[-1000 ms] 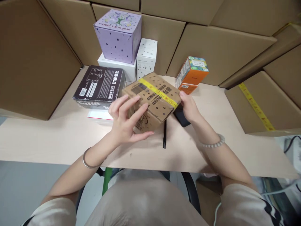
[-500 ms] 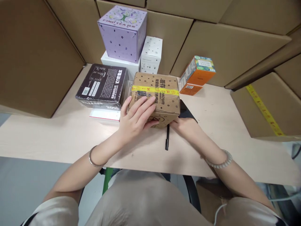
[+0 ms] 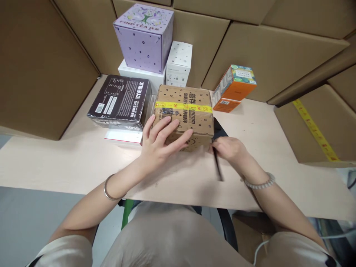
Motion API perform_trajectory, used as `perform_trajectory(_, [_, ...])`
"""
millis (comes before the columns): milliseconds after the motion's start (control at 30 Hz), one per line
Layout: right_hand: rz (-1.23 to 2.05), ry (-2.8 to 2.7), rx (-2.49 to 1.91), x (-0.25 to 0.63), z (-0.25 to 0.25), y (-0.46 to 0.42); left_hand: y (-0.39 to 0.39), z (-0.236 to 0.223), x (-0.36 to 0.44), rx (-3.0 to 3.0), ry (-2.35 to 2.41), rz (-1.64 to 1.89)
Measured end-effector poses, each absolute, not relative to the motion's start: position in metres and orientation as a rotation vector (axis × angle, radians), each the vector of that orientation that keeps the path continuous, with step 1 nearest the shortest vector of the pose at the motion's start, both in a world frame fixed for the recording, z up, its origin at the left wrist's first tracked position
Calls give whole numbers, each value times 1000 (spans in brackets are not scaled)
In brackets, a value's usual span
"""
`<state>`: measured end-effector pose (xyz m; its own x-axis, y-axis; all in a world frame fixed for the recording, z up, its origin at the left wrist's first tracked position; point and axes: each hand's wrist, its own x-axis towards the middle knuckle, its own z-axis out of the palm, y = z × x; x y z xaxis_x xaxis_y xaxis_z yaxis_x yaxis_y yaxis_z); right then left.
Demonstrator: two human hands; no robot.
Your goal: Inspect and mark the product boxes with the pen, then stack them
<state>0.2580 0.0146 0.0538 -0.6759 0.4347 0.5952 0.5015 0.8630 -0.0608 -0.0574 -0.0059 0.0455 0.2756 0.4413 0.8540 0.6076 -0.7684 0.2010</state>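
My left hand (image 3: 158, 142) lies spread over the near left corner of a brown cardboard box (image 3: 200, 124) sealed with yellow tape, fingers apart on its top and front. My right hand (image 3: 228, 147) is by the box's near right corner, its fingers closed on a slim black pen (image 3: 218, 167). The pen points down toward me and is blurred by motion. A dark flat thing (image 3: 221, 129) shows beside the box's right side, partly hidden.
To the left, a black shrink-wrapped box (image 3: 119, 100) rests on a white box (image 3: 125, 136). Behind stand a purple tea box (image 3: 141, 48) and a white carton (image 3: 179, 61). Orange boxes (image 3: 232, 91) are at the back right, and a taped carton (image 3: 317, 126) is farther right.
My right hand has moved to the right, away from the box's front, and the pen has swung right with it. My left thumb has shifted up onto the box's front edge.
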Motion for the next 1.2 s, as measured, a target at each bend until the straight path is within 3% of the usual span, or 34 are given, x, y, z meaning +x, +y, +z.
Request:
perform_trajectory(167, [41, -1929, -754, 245, 84, 3, -11, 58, -53, -2145, -881, -1372])
perform_trajectory(233, [302, -1651, -658, 227, 107, -7, -13, 61, -53, -2140, -885, -1343])
perform_trajectory(333, [676, -1762, -786, 194, 143, -16, -14, 61, -54, -2138, -907, -1309])
perform_trajectory(500, [863, -1823, -900, 162, 170, -3, -14, 61, -56, -2135, -904, -1311])
perform_trajectory(1200, [690, -1960, -1007, 168, 160, -5, -18, 65, -54, -2143, -919, -1279])
